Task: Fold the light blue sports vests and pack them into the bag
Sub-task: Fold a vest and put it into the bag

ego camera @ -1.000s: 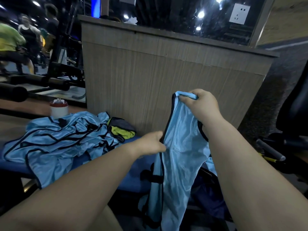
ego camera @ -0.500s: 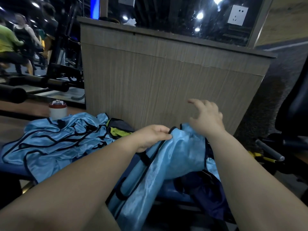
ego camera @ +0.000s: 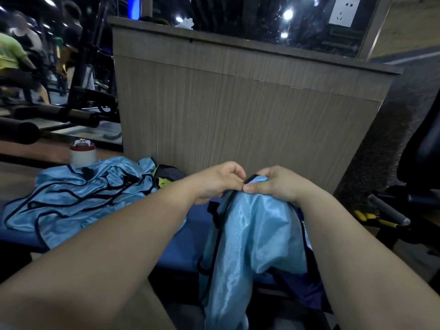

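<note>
Both hands meet close together: the left hand (ego camera: 217, 181) and the right hand (ego camera: 279, 184) each pinch the black-trimmed top edge of a light blue vest (ego camera: 252, 234), fingers curled and thumbs nearly touching. The vest hangs down from them over a blue bench (ego camera: 181, 248), with dark blue fabric (ego camera: 307, 289) beneath it. Left of them a crumpled pile of vests (ego camera: 78, 198) lies on the bench, a white bottle (ego camera: 82, 156) just behind it, all before a wooden counter (ego camera: 238, 115).

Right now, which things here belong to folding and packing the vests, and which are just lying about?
Job: vest pinched by left hand and right hand; pile of vests; dark bag, mostly hidden.
Lying about: white cup; yellow-green cloth; yellow-handled tool; wall socket.
</note>
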{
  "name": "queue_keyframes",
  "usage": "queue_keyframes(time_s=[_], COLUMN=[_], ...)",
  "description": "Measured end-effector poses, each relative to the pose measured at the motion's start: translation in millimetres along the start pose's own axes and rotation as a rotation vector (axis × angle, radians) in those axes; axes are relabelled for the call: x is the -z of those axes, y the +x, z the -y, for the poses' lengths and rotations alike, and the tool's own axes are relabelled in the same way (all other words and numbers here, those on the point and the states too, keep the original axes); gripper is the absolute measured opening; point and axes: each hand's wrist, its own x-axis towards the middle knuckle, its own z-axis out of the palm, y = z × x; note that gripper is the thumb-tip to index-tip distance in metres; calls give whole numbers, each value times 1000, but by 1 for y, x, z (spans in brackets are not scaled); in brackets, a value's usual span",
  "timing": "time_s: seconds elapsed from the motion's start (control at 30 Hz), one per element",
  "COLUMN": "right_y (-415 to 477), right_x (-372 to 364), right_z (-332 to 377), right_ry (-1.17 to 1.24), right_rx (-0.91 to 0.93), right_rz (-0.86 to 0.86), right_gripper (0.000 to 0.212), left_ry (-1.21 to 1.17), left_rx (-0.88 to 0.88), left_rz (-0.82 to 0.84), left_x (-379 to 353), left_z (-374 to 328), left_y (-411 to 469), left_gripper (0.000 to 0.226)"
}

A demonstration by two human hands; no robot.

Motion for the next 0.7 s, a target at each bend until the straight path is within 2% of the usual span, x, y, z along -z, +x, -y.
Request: queue_keyframes(time_s=[0.07, 0.17, 0.27, 0.3, 0.37, 0.53, 0.63, 0.7], right_y=[1, 0, 0, 0, 1, 9, 14, 19], right_x=[3, 10, 17, 19, 23, 25, 28, 30], right_z=[1, 3, 3, 3, 2, 0, -1, -3], right_ry=[45, 164, 277, 296, 309, 314, 309, 278], right_rx=[7, 22, 40, 42, 41, 68, 70, 65], right_rz=[-44, -143, -278, -315, -372, -499, -569, -580], right_gripper=[26, 25, 22, 22, 22, 37, 40, 45], left_ry=[28, 36, 367, 471, 537, 454, 538, 692], left_rx=[40, 54, 81, 105, 156, 187, 232, 267], left_rz=[15, 128, 120, 64, -30, -244, -268, -242], left_x=[-2, -4, -2, 0, 6, 24, 35, 43], left_z=[6, 17, 29, 34, 44, 66, 77, 83], left_y=[0, -1, 0, 0, 1, 2, 2, 3], left_gripper=[40, 51, 57, 56, 50, 31, 14, 13])
